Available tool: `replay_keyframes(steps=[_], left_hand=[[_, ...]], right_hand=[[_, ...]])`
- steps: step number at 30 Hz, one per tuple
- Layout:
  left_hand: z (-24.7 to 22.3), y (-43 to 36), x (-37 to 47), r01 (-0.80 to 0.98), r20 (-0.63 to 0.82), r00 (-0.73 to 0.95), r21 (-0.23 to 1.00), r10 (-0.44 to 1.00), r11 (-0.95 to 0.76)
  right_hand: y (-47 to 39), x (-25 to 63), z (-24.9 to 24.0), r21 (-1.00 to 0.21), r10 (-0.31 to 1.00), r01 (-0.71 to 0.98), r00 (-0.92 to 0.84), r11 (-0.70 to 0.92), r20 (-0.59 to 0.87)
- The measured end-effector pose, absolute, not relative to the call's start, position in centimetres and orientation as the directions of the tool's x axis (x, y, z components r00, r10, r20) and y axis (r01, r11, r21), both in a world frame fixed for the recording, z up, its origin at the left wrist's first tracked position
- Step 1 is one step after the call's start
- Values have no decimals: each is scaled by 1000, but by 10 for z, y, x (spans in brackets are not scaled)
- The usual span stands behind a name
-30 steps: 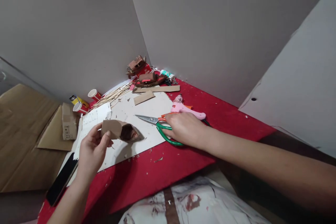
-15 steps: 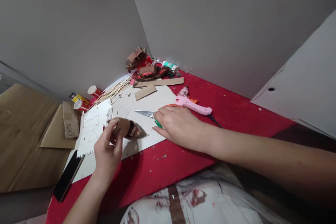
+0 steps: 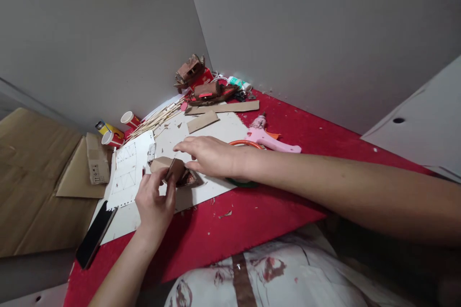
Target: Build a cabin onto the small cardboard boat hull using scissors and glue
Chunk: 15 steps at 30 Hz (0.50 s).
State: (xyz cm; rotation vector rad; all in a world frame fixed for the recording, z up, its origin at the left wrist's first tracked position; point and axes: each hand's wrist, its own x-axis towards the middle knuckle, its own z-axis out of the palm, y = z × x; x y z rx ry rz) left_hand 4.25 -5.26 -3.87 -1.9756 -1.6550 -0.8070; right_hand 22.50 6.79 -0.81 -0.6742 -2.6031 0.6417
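Observation:
My left hand [image 3: 156,194] pinches a small piece of brown cardboard [image 3: 175,171] between thumb and fingers, just over a little cardboard model boat [image 3: 190,180]. A lighter cardboard part [image 3: 159,163] shows behind the fingers; whether it is fixed to the boat I cannot tell. Fingers stretched and thumb apart, my right hand [image 3: 211,156] reaches over the boat's right side and holds nothing. Under the right wrist lie the scissors, their orange handle loop [image 3: 247,143] showing above it and the green loop [image 3: 242,183] below; the blades are hidden.
A pink glue gun [image 3: 275,142] lies right of the white board [image 3: 230,124]. Cardboard strips [image 3: 203,121], wooden sticks [image 3: 162,117] and finished boat models [image 3: 207,92] are behind. Paper cups [image 3: 114,139], a drawn sheet [image 3: 126,172], a phone [image 3: 94,237] and a cardboard box [image 3: 36,192] stand left.
My right hand has let go of the scissors and moved left to the boat. My left hand has shifted slightly right, and the cardboard piece now shows between its fingertips.

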Motion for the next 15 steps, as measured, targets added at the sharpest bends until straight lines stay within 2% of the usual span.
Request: replay_keyframes(steps=[4, 8, 12, 15], left_hand=[[-41, -53, 42, 979, 674, 121, 42, 729, -202], [-41, -56, 39, 966, 683, 119, 88, 721, -243], [-40, -62, 28, 923, 700, -67, 315, 711, -223], [-44, -62, 18, 865, 612, -211, 480, 762, -147]], right_hand=[[80, 206, -9, -537, 365, 190, -900, 822, 240], [88, 197, -10, -537, 274, 139, -945, 832, 180], [96, 194, -10, -517, 258, 153, -957, 842, 136], [100, 191, -6, -510, 222, 141, -970, 849, 101]])
